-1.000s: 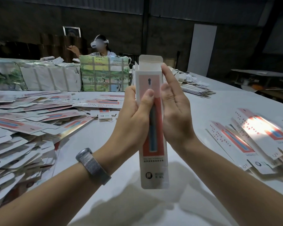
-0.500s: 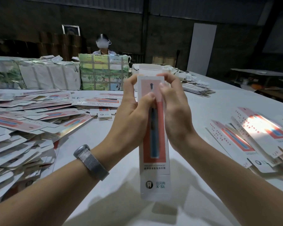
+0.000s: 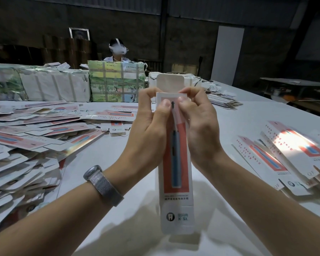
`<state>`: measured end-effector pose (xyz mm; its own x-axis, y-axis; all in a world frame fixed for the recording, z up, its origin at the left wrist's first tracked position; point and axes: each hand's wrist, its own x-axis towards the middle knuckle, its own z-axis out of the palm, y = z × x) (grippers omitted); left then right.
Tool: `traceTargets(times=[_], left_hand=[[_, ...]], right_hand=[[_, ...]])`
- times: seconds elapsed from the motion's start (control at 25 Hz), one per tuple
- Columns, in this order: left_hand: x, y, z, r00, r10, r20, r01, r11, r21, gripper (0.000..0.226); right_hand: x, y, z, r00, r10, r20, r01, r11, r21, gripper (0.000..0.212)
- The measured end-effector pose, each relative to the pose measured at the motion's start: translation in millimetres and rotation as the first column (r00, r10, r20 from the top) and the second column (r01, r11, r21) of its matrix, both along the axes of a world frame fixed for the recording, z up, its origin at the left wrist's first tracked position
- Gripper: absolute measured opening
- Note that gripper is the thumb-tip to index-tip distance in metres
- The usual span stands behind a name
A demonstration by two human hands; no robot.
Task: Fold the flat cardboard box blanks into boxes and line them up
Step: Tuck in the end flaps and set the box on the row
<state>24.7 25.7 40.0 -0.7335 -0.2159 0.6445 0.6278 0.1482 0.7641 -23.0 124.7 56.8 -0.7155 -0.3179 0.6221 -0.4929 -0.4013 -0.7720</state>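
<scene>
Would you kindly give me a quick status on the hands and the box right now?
Both hands, left hand and right hand, grip the upright box near its top. Top flap open, not tucked. Nothing blocking; loose blanks alongside.

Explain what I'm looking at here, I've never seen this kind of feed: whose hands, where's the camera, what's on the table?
There is no machine: a person wears one camera on the head, looking forward and down. The left hand and right hand both grip a tall box, held upright over the white table; its top flap is not yet closed. Flat blanks lie heaped at the left, more blanks at the right. Wrapped bundles stand at the far edge, with another person behind them.
</scene>
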Motion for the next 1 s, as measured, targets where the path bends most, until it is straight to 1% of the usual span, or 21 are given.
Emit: traceTargets(times=[0.08,0.16,0.24,0.32,0.36,0.4,0.48,0.56,0.72,0.88,1.0], left_hand=[[-0.5,-0.3,-1.3,1.000,-0.009,0.013,0.009,1.000,-0.006,0.007],[-0.6,0.1,-3.1,0.999,-0.038,0.012,0.038,0.999,-0.013,0.007],[-0.2,0.8,-4.4,0.997,-0.071,-0.019,0.070,0.997,-0.009,0.016],[-1.0,1.3,-4.9,0.995,-0.080,-0.053,0.080,0.997,-0.006,0.029],[-1.6,1.3,-5.1,0.995,-0.081,-0.052,0.081,0.997,0.004,0.032],[-2.2,1.5,-5.9,0.996,-0.075,-0.045,0.076,0.997,0.014,0.031],[-3.2,1.8,-6.5,0.999,-0.031,-0.035,0.032,0.999,0.007,0.019],[-3.9,3.2,-7.5,1.000,0.009,-0.026,-0.009,1.000,-0.020,0.016],[-3.1,3.1,-5.2,0.998,0.054,-0.021,-0.055,0.996,-0.065,0.023],[-0.3,-0.1,-4.1,0.997,0.058,-0.041,-0.063,0.987,-0.146,0.030],[-1.5,-2.4,-4.4,0.994,0.100,-0.036,-0.106,0.970,-0.220,0.037]], right_hand=[[-1.1,0.9,0.4,0.999,0.032,0.041,-0.031,0.999,-0.024,0.005],[-3.5,2.2,1.4,0.998,0.027,0.053,-0.024,0.998,-0.052,0.012],[-4.3,3.2,3.0,0.998,0.027,0.050,-0.023,0.997,-0.074,0.026],[-3.4,3.4,4.7,0.997,0.050,0.065,-0.044,0.995,-0.094,0.031],[-1.8,3.1,5.0,0.995,0.058,0.075,-0.051,0.994,-0.098,0.029],[-0.1,2.5,4.7,0.995,0.060,0.084,-0.052,0.994,-0.100,0.026],[3.8,1.0,3.3,0.995,0.040,0.095,-0.032,0.995,-0.089,0.018],[6.3,-0.6,2.1,0.994,0.007,0.112,0.001,0.998,-0.069,0.015],[2.9,0.6,2.8,0.989,0.010,0.144,0.002,0.996,-0.088,0.012],[0.6,0.1,1.6,0.996,-0.046,0.070,0.047,0.999,-0.004,0.018],[-1.5,1.2,4.6,0.997,-0.026,0.073,0.028,0.999,-0.019,0.021]])
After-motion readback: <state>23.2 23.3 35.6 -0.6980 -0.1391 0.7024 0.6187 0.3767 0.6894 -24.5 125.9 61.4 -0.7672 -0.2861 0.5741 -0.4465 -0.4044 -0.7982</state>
